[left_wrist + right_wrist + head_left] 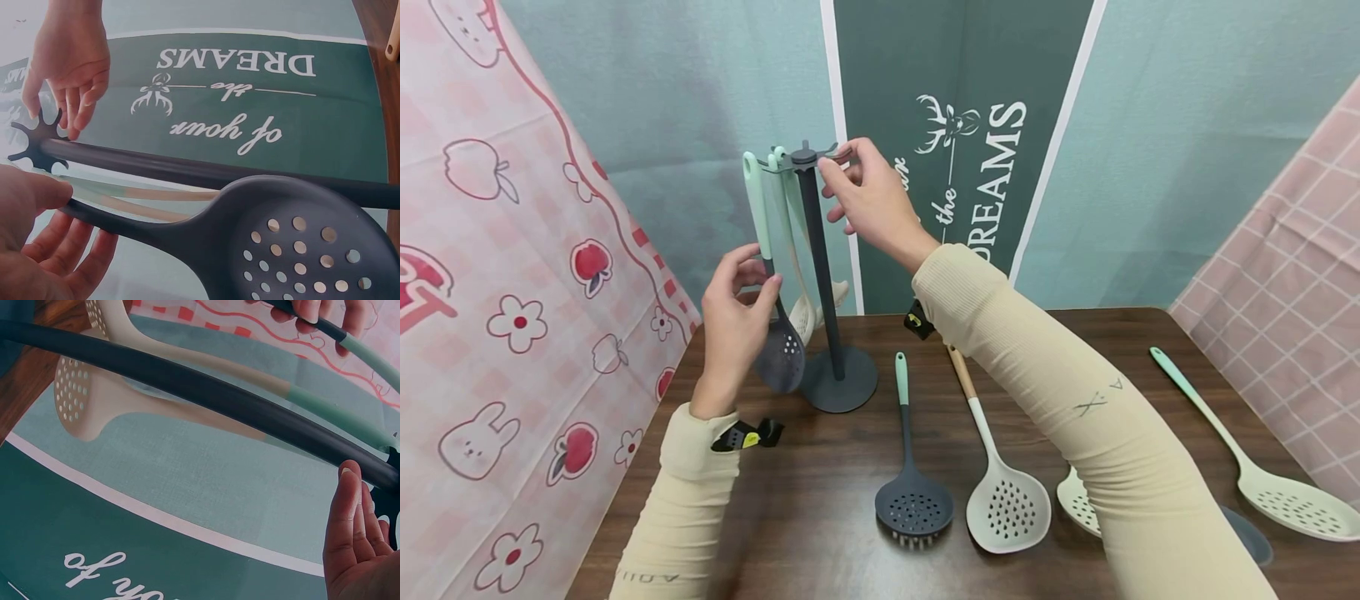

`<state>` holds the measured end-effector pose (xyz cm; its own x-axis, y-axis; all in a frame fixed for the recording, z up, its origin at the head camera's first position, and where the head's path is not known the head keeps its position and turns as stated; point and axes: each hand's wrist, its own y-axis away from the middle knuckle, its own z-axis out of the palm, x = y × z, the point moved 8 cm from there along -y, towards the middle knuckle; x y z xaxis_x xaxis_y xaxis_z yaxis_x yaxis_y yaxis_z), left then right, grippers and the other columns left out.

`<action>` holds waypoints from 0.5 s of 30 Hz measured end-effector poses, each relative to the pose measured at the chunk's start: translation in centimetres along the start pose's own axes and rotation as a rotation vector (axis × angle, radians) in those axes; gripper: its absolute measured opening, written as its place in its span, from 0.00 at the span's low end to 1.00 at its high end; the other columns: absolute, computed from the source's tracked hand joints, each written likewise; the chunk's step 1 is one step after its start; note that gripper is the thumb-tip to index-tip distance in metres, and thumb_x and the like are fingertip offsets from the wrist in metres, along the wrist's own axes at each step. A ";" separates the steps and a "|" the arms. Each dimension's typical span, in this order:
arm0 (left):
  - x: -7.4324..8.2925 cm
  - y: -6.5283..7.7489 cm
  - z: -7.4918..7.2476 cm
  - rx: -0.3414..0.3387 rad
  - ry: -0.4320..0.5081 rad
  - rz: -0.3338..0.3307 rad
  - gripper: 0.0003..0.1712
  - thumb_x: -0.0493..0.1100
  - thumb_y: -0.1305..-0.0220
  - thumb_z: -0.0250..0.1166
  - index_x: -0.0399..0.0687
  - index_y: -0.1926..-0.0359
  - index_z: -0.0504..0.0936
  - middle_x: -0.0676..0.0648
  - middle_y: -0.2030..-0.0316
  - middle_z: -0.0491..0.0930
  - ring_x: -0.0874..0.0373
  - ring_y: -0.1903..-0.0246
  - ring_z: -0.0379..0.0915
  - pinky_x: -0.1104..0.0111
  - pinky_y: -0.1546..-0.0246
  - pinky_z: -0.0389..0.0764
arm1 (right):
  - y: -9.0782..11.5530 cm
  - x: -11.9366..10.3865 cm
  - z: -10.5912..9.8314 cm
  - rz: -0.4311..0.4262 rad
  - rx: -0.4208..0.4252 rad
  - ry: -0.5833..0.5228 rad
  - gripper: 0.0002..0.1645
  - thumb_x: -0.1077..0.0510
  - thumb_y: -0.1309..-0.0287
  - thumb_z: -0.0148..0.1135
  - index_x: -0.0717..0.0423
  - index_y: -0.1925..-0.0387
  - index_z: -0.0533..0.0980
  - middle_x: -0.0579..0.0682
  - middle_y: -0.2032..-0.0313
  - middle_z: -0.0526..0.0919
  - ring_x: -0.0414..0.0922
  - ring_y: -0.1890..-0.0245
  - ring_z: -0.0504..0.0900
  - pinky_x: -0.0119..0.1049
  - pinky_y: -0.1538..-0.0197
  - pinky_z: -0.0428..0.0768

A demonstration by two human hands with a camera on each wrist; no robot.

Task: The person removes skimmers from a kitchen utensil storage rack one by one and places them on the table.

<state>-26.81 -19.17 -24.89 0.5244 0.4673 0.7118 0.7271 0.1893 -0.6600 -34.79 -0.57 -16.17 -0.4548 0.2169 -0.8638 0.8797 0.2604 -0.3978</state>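
My left hand (736, 310) grips a dark grey slotted skimmer (781, 358) at its neck, below the mint handle. The handle's top end is beside the hooks of a dark utensil stand (820, 267); whether it hangs on a hook I cannot tell. At the top of the stand, my right hand (874, 196) pinches the hooked crown (42, 140) between thumb and fingers. Two pale utensils with mint handles hang behind the post; in the right wrist view, a cream perforated head (75, 400) shows below the post.
On the wooden table (820, 500) lie a dark skimmer (914, 503), a white skimmer with a wooden-coloured handle (1009, 507) and a cream slotted spoon (1292, 500). My right sleeve partly covers another pale perforated utensil (1078, 502) and a dark one (1247, 535). Curtains enclose the back and sides.
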 end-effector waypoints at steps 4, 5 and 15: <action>0.2 0.1 -0.6 -0.003 -0.012 0.003 0.24 0.33 0.33 0.68 0.39 0.37 0.77 0.40 0.56 0.79 0.66 0.58 0.77 0.74 0.61 0.77 | 0.1 0.1 0.0 0.004 -0.003 0.000 0.18 0.46 0.24 0.53 0.51 0.43 0.67 0.51 0.62 0.84 0.50 0.66 0.87 0.51 0.60 0.83; 0.2 0.1 -0.8 -0.004 -0.012 0.006 0.24 0.33 0.33 0.68 0.39 0.37 0.77 0.40 0.56 0.79 0.66 0.58 0.77 0.75 0.61 0.77 | 0.1 0.1 0.0 0.005 -0.004 0.001 0.18 0.46 0.24 0.53 0.51 0.43 0.67 0.51 0.62 0.84 0.50 0.66 0.87 0.51 0.60 0.83; -0.6 0.4 -2.8 -0.022 -0.064 -0.010 0.23 0.31 0.33 0.67 0.38 0.38 0.77 0.40 0.58 0.80 0.67 0.61 0.76 0.79 0.65 0.75 | 0.2 -0.1 0.0 0.020 -0.013 -0.002 0.17 0.46 0.24 0.53 0.50 0.44 0.67 0.51 0.61 0.84 0.50 0.65 0.87 0.48 0.61 0.83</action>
<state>-25.56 -21.77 -24.94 0.4883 0.5199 0.7009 0.7420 0.1755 -0.6471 -34.58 -0.59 -16.19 -0.4364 0.2204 -0.8723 0.8870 0.2679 -0.3761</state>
